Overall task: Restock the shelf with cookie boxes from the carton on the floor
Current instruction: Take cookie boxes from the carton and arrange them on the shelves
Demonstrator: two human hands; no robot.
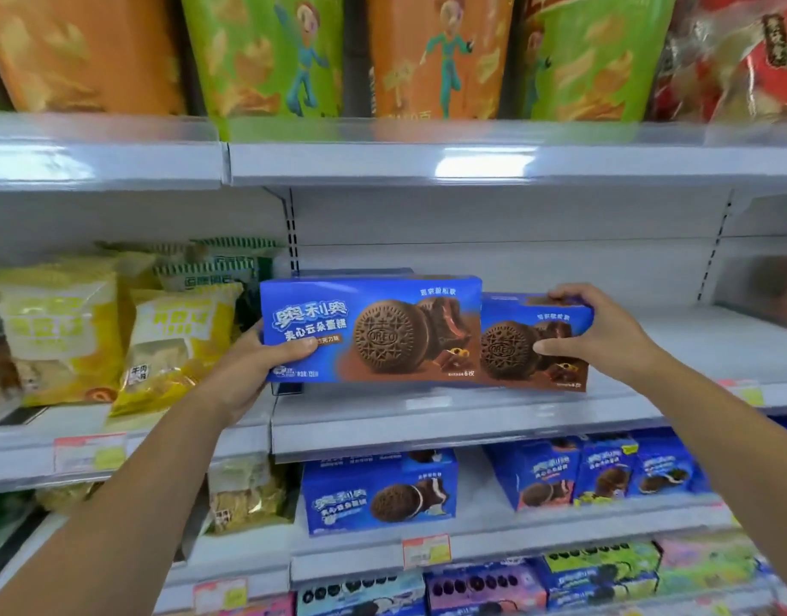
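Placing at the front edge of the shelf (427,415): my left hand (249,371) grips the left cookie box (369,331), right hand (609,335) the right cookie box (516,349); next, push both back.

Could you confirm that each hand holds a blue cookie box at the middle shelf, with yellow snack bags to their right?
Not quite: the head view shows the yellow snack bags to their left. Otherwise yes: the left hand grips the left cookie box, the right hand the right cookie box, both blue, at the middle shelf.
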